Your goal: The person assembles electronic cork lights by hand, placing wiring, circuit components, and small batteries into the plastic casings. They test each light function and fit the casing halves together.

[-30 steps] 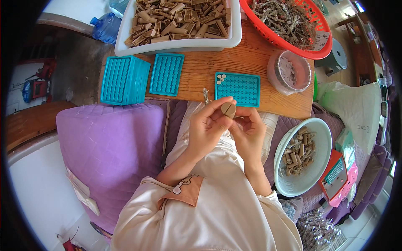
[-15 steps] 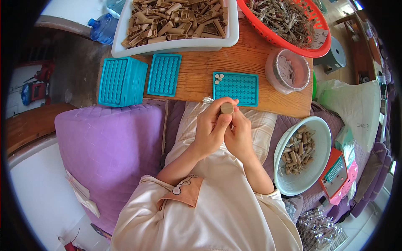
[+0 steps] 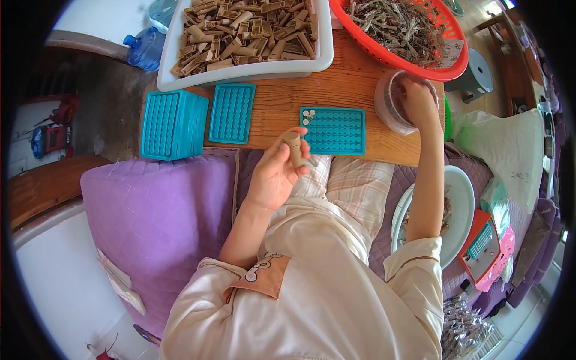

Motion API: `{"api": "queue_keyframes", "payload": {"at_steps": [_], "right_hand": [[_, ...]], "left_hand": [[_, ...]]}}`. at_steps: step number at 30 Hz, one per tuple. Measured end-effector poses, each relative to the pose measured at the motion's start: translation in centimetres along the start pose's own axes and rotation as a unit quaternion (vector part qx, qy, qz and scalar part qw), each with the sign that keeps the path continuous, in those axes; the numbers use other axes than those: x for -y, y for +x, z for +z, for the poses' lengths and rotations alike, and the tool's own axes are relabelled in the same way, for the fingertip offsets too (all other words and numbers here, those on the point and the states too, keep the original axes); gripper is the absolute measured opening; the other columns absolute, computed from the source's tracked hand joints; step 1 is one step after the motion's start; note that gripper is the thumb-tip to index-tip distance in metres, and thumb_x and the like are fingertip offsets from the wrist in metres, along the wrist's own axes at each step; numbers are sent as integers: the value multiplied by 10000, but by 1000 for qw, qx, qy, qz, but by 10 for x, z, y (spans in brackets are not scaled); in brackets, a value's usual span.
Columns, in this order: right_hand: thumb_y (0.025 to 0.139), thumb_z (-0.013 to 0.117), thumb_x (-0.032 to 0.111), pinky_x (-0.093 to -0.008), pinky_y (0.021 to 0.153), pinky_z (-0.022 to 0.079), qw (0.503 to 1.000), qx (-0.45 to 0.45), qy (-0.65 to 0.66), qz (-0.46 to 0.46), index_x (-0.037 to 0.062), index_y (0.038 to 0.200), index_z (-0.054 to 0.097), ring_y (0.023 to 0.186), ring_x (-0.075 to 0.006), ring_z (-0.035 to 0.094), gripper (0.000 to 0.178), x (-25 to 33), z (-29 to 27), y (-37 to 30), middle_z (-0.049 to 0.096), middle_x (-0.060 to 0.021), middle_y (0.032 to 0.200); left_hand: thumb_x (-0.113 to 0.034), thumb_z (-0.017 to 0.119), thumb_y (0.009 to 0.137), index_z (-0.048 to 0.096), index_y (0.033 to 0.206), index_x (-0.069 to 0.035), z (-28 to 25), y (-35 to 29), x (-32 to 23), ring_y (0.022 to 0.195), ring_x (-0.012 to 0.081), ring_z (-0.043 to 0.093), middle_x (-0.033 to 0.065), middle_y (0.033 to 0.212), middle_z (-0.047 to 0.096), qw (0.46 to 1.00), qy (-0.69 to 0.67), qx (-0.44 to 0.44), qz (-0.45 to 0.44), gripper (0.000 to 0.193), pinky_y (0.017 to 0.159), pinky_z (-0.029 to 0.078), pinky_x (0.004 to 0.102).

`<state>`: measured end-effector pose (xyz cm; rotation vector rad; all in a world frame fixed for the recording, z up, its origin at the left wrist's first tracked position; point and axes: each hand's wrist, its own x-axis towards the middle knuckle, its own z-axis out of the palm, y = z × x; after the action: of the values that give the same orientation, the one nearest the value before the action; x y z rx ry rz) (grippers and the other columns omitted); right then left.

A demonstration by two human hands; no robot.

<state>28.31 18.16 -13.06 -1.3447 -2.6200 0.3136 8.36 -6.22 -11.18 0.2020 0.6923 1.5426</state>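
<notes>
My left hand [image 3: 271, 174] is closed around a small tan cylinder [image 3: 294, 150], holding it upright and slightly tilted in front of the table edge. A clear bit of something sticks out by its lower end. My right hand [image 3: 420, 103] reaches down into a translucent round tub [image 3: 387, 111] at the table's right; its fingers are mostly hidden inside. Between the hands, a teal tray [image 3: 339, 133] with rows of round hollows lies on the table, with several small white discs [image 3: 308, 114] in its upper left corner.
A white bin [image 3: 327, 57] of tan plastic parts and a red basket [image 3: 441, 72] of shiny wrapped strips stand at the back. Stacked teal trays [image 3: 174, 126] and another teal tray [image 3: 232, 113] sit left. A pale basin [image 3: 461, 222] with tan cylinders is at lower right.
My hands have parted. The right hand has let go of the cylinder and moved right into the tub. My left hand keeps the cylinder and has shifted slightly left.
</notes>
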Motion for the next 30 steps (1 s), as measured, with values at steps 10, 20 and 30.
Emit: {"api": "queue_keyframes", "payload": {"at_steps": [10, 20, 30], "right_hand": [[692, 508, 63, -392, 638, 441, 998, -43, 43, -16, 36, 806, 565, 726, -329, 560, 130, 2, -17, -1, 586, -161, 772], [732, 540, 75, -263, 616, 451, 934, -151, 279, 163, 12, 796, 572, 690, -156, 588, 95, 38, -37, -34, 597, -105, 774], [718, 553, -43, -272, 646, 489, 798, -87, 597, -3, -27, 775, 537, 815, -218, 590, 62, 157, -24, -110, 526, -159, 961]], "left_hand": [[-222, 376, 877, 324, 1202, -87, 0, 0, 1, 1116, 233, 411, 96, 1133, 457, 917, -362, 79, -145, 355, 597, 539, 268], [-303, 461, 829, 347, 1174, -60, -5, 0, 10, 960, 205, 536, 104, 1077, 502, 912, -362, 76, -177, 437, 425, 467, 190], [-319, 509, 810, 411, 1120, -22, 31, -14, 10, 687, 134, 609, 140, 944, 570, 994, -9, 56, -96, 441, 293, 317, 110]]}}
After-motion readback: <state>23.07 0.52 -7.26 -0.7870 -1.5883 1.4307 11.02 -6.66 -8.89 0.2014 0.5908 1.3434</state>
